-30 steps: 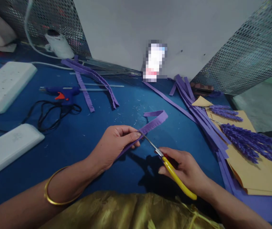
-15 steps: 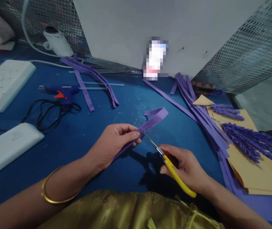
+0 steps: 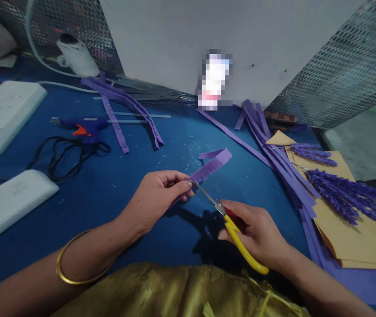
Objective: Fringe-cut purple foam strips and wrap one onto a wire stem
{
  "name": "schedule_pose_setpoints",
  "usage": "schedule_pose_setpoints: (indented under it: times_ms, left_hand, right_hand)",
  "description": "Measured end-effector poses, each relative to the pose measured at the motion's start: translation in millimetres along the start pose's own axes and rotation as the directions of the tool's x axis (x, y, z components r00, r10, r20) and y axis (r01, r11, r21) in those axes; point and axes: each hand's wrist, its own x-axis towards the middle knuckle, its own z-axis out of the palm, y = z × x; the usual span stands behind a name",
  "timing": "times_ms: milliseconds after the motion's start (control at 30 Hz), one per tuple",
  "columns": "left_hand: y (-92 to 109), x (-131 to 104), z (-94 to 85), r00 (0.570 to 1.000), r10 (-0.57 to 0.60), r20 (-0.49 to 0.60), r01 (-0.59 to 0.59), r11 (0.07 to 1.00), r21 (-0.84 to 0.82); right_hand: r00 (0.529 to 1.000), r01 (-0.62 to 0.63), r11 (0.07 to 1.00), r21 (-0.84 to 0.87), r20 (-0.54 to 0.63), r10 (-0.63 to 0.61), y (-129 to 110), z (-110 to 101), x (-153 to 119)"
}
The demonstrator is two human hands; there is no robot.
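Note:
Between thumb and fingers, my left hand [image 3: 166, 193] pinches a purple paper strip [image 3: 212, 166]. The strip's fold stands up and away from the hand, and its edge shows small fringe cuts. My right hand [image 3: 257, 229] grips scissors [image 3: 241, 246] with a yellow handle; a bit of red shows under the fingers. The blade tips meet the strip's lower edge right beside my left thumb. How far the blades are parted I cannot tell. Tiny purple clippings [image 3: 188, 145] lie scattered on the blue table [image 3: 135, 160] beyond my hands.
At left lie a blue glue gun [image 3: 85, 125] with a black cord, power strips [image 3: 12, 110] and fringed purple strips [image 3: 141, 112]. A blurred phone [image 3: 214, 81] leans on the panel. To the right are more purple strips [image 3: 274, 154], lavender-like stems [image 3: 343, 193] and tan paper [image 3: 359, 246].
The scissors have shifted slightly left, their tips nearer my left thumb. My left hand keeps its pinch on the strip, and the view has moved a little.

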Motion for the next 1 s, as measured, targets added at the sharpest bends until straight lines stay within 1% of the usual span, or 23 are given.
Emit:
schedule_pose_setpoints:
  times_ms: [467,667,867,1000]
  left_hand:
    - [0,0,-0.9,1.0,-0.001,0.006,0.001,1.0,0.006]
    - [0,-1,-0.1,1.0,-0.008,0.0,0.008,1.0,0.001]
    - [-1,-1,-0.1,1.0,-0.004,0.027,0.004,1.0,0.004]
    - [-2,-1,-2.1,0.998,0.026,0.049,-0.025,1.0,-0.014]
  right_hand:
    - [1.0,0.023,1.0,-0.011,-0.007,-0.023,0,2,-3]
    - [1.0,-0.001,1.0,-0.023,-0.003,0.001,2,4,-2]
    - [0.999,-0.015,0.999,0.031,0.03,0.014,-5,0,1]
    - [0.998,-0.032,0.999,0.032,0.051,0.03,-11,-1,3]
